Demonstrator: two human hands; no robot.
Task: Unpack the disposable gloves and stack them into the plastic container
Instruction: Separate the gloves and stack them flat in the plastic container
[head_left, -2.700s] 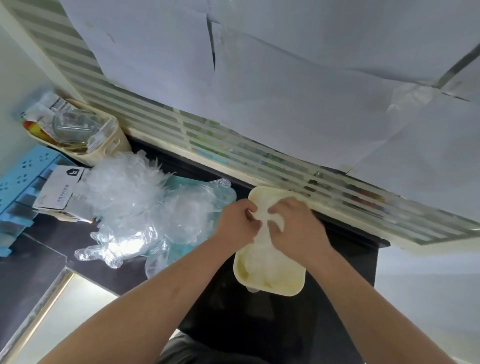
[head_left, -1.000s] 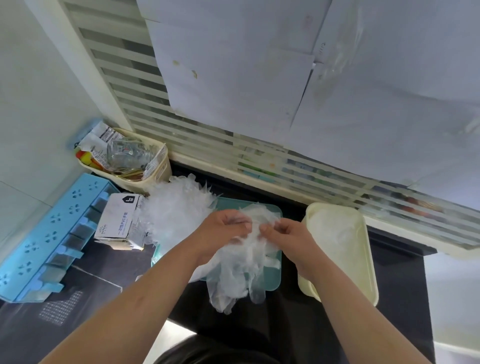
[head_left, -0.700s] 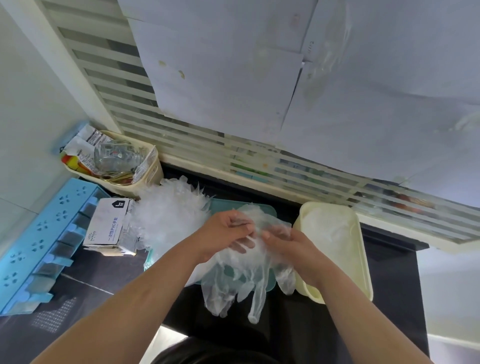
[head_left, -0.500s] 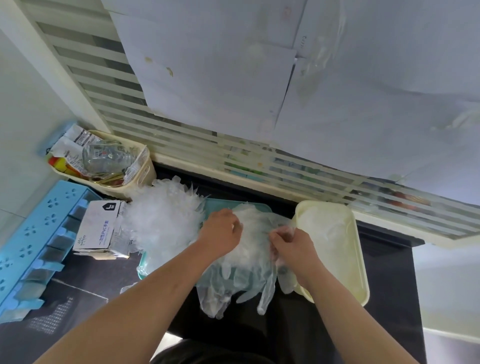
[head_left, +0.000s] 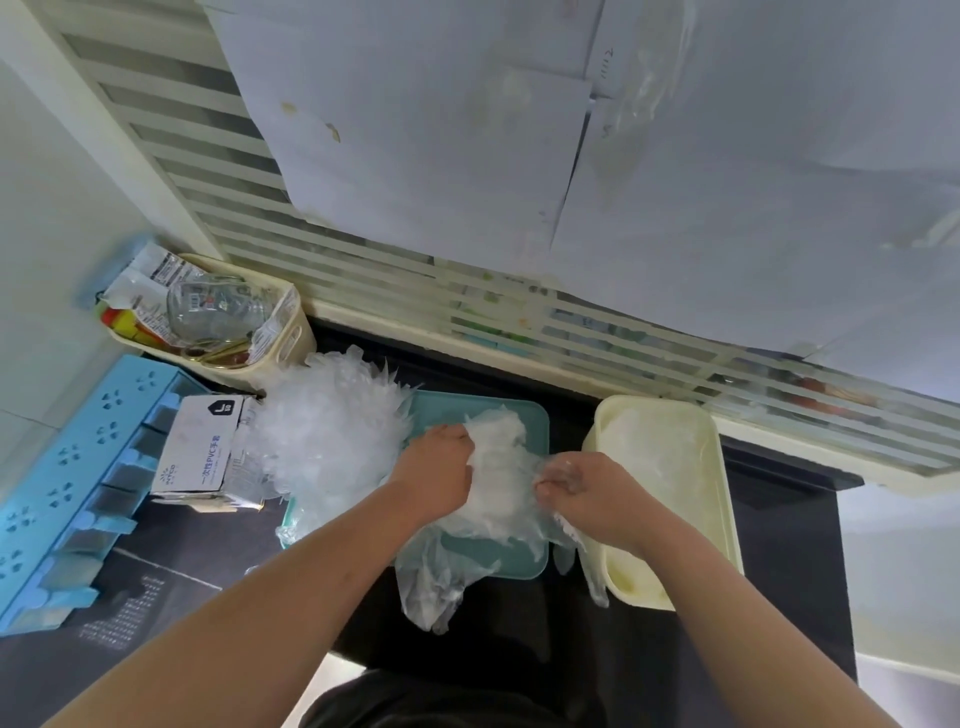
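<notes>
Desk: What's the head camera giving you?
Me: I'm looking down at both hands over the teal tray (head_left: 457, 410), working a glove bundle (head_left: 498, 462). The left hand (head_left: 439, 470) is curled over the bundle's left side and grips it. The right hand (head_left: 582, 486) pinches the right edge, fingers bent in.
Desk: Where exactly is the bundle?
Me: It's on the tray, between the two hands. Loose glove fingers hang off the tray's near edge over the black counter (head_left: 789, 561). The plastic container (head_left: 639, 577) stands just right of the tray; I can't tell whether they touch. I can see clear gloves (head_left: 649, 452) lying inside it, toward the far end.
Desk: And off to the left?
Me: A big loose pile of gloves (head_left: 327, 436) overlaps the tray's left edge. Beside it is the white glove box (head_left: 200, 449), then a blue rack (head_left: 78, 467). Behind the pile a cream basket (head_left: 293, 338) holds a glass jar (head_left: 208, 312) and some packets, against the slatted wall
</notes>
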